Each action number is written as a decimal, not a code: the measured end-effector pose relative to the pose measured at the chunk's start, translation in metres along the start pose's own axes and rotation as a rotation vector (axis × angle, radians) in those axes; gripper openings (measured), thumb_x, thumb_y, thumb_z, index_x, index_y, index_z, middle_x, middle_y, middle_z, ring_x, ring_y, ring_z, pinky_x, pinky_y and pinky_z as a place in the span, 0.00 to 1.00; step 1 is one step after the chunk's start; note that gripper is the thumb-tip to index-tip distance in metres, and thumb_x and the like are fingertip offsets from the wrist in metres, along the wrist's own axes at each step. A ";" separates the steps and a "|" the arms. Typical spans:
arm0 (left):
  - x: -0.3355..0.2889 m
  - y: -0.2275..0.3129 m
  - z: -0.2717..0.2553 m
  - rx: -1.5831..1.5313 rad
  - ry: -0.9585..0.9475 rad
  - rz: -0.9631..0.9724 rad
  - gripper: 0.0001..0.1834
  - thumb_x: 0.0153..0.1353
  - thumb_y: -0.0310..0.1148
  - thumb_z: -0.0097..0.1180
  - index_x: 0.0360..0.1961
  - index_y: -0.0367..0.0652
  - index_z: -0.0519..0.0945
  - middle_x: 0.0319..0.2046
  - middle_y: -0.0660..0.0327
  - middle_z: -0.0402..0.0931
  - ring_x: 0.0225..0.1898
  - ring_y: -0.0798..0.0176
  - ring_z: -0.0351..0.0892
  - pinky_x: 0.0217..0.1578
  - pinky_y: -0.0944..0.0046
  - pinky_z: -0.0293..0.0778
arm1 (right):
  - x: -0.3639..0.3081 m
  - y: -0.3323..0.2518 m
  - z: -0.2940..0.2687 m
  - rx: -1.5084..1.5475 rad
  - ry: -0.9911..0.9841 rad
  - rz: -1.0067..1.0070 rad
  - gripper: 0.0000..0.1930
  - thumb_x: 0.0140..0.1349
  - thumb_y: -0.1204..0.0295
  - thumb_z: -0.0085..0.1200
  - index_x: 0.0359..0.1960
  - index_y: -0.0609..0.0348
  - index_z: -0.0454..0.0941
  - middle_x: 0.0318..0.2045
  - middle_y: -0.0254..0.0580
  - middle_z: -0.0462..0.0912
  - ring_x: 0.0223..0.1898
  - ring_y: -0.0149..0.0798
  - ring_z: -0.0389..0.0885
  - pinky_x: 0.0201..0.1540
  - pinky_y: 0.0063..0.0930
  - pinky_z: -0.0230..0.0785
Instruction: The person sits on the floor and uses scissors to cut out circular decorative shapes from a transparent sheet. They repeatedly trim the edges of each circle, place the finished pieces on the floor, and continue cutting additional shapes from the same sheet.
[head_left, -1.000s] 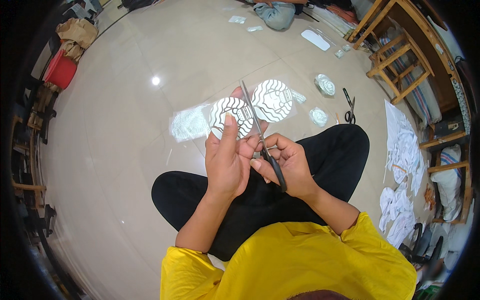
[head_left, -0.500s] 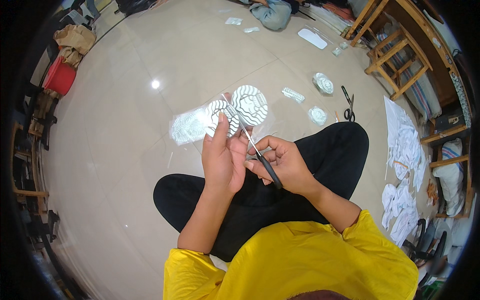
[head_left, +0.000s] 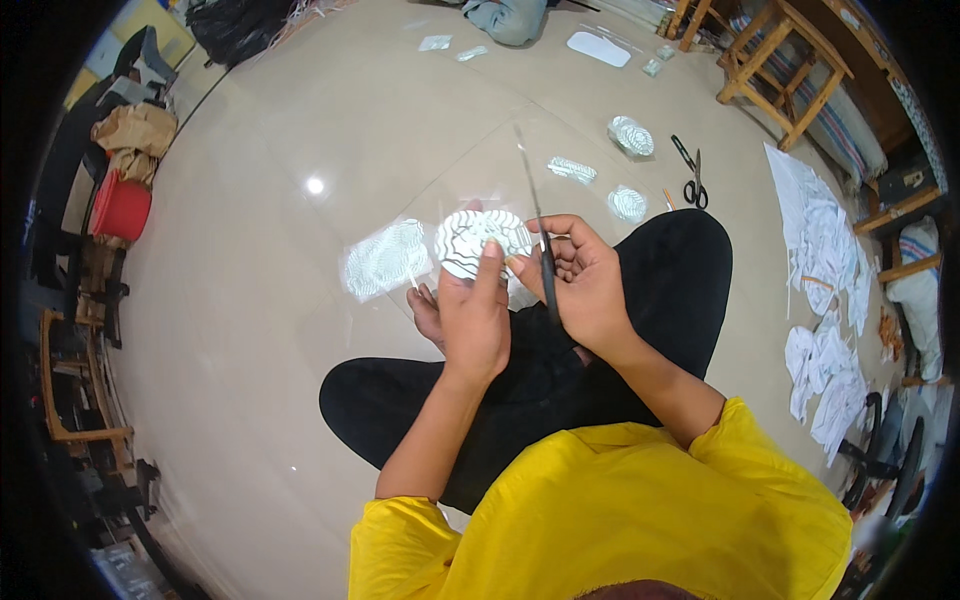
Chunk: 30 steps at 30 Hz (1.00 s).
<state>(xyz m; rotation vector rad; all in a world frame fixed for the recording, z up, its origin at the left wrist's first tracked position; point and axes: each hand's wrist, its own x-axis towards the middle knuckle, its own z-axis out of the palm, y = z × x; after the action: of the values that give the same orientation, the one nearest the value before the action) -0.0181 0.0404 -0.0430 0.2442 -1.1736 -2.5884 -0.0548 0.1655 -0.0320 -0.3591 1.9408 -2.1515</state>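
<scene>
My left hand [head_left: 478, 320] pinches round white-and-silver discs [head_left: 458, 240] with a wavy line pattern. The discs overlap, and clear film shows around their edges. My thumb lies over the front; most of the other fingers are hidden behind. Just right of them, my right hand [head_left: 580, 285] grips black-handled scissors [head_left: 548, 285], seen nearly edge-on. Their long thin blade points up and away, blurred near the tip. The right fingertips meet the film at the right edge of the discs. On the floor left of the discs lies a clear-backed sheet [head_left: 385, 260] with a similar silver pattern.
Patterned pieces [head_left: 627, 204] lie ahead to the right, beside another pair of scissors [head_left: 696, 185] and a dark cutter-like tool [head_left: 683, 150]. White cloth [head_left: 815, 250] spreads along the right. A wooden stool [head_left: 785, 70] stands far right, a red container [head_left: 122, 207] far left.
The two discs, side by side before, now overlap in my left hand. The scissors have moved right, off the gap between the discs, and tilted more upright. The view has shifted slightly.
</scene>
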 end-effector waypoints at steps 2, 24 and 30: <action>-0.006 -0.004 0.004 0.083 -0.042 -0.037 0.27 0.76 0.27 0.48 0.73 0.36 0.60 0.58 0.58 0.73 0.58 0.65 0.74 0.61 0.62 0.68 | 0.001 0.007 -0.002 0.029 0.042 -0.080 0.18 0.64 0.78 0.65 0.53 0.67 0.74 0.34 0.37 0.86 0.34 0.20 0.80 0.37 0.14 0.72; 0.034 -0.058 0.029 0.306 0.097 -0.332 0.11 0.78 0.35 0.45 0.52 0.38 0.69 0.40 0.60 0.76 0.42 0.69 0.79 0.45 0.68 0.76 | 0.020 0.029 -0.051 -0.320 0.247 -0.142 0.18 0.59 0.72 0.67 0.50 0.55 0.76 0.29 0.44 0.84 0.29 0.47 0.85 0.33 0.34 0.75; 0.102 -0.109 0.006 0.465 -0.140 -0.361 0.12 0.76 0.35 0.44 0.54 0.41 0.69 0.39 0.62 0.74 0.42 0.67 0.78 0.45 0.67 0.76 | 0.030 0.029 -0.072 -0.316 0.466 -0.257 0.21 0.55 0.76 0.70 0.50 0.59 0.77 0.30 0.38 0.81 0.30 0.33 0.82 0.36 0.26 0.76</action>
<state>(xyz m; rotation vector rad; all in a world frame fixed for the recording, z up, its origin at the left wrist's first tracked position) -0.1362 0.0796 -0.1246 0.4082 -1.9369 -2.6163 -0.1068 0.2205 -0.0665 -0.1718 2.6377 -2.2296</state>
